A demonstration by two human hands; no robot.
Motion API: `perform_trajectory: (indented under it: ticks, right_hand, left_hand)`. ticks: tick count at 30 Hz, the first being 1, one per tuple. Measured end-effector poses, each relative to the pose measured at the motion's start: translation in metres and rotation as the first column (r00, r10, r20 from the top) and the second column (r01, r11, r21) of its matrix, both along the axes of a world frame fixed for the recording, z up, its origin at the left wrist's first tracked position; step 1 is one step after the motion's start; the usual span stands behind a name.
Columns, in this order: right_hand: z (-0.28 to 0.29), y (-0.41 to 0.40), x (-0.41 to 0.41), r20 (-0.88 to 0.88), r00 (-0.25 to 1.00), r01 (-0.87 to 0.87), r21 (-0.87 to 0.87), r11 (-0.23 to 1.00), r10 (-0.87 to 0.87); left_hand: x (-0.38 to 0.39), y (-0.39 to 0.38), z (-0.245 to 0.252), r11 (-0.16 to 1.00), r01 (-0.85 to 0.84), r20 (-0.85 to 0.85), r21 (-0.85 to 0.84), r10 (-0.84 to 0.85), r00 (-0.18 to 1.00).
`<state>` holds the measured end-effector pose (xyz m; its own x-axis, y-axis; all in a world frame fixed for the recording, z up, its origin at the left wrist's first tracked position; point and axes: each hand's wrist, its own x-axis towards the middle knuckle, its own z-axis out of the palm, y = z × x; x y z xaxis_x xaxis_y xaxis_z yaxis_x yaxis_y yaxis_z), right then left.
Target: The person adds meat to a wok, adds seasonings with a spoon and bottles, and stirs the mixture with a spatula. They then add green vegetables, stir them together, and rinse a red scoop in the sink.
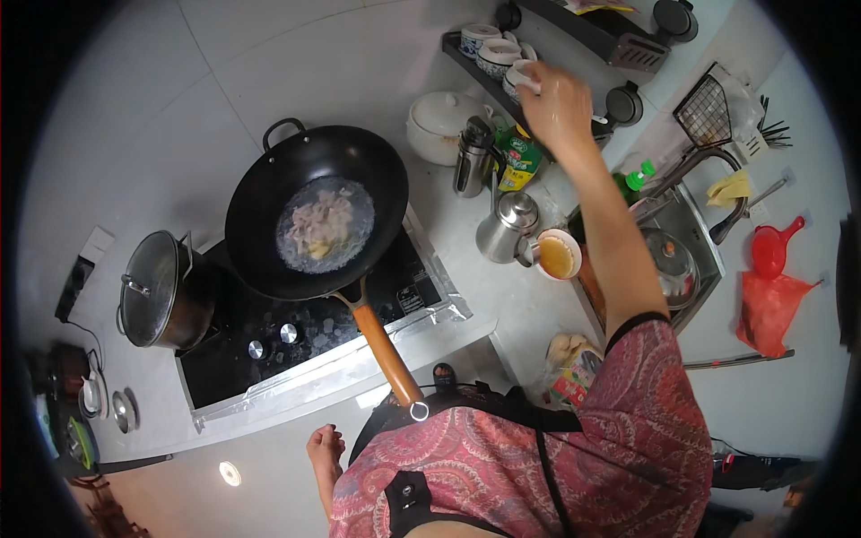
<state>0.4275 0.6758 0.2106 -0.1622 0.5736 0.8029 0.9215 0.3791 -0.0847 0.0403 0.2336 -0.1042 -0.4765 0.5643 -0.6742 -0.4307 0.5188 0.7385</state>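
My right hand (557, 101) is raised over a patterned ceramic jar (515, 79) at the near end of a black wall rack (488, 75). The fingertips are at the jar's white rim; what they may hold there is hidden. Low beside my body, my left hand (326, 444) has loosely curled fingers, with nothing visible in it. A black wok (259, 208) with a wooden handle (389, 353) sits on the stove. Pale pieces of food (321, 222), which look like meat, lie in bubbling liquid inside it, with a yellowish piece near the bottom.
A lidded pot (151, 289) stands left of the wok. To its right are a white lidded pot (444, 124), a glass dispenser (471, 158), a green-and-yellow package (520, 158), a steel kettle (509, 225) and a bowl of yellowish liquid (558, 255). The sink (706, 232) lies beyond my right forearm.
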Motion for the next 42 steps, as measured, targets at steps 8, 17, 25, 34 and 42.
perform_trajectory:
  ticks: [8, 17, 25, 34, 42]
  right_hand:
    - [0.020, 0.068, 0.015, 0.459, 0.856, 0.418, -0.347, 0.840, -0.236]
    - [0.001, 0.117, 0.045, 0.367, 0.881, 0.421, -0.323, 0.848, -0.298]
    - [-0.022, 0.198, 0.122, -0.167, 0.985, -0.133, -0.543, 0.829, 0.048]
    - [-0.004, 0.193, 0.113, -0.530, 0.847, -0.422, -0.621, 0.660, 0.043]
    - [0.009, 0.122, 0.084, -0.789, 0.607, -0.391, -0.400, 0.829, -0.095]
  left_hand:
    - [-0.008, -0.025, -0.019, 0.994, -0.105, 0.045, 0.027, 0.104, 0.994]
    - [-0.010, -0.012, -0.011, 0.997, -0.071, 0.010, 0.000, 0.071, 0.997]
    - [-0.002, 0.008, 0.003, 0.996, -0.033, -0.010, -0.079, 0.032, 0.999]
    - [0.003, 0.011, 0.004, 0.996, -0.028, -0.020, -0.089, 0.027, 0.999]
    - [0.003, 0.016, 0.000, 0.997, 0.009, 0.018, -0.073, -0.007, 1.000]
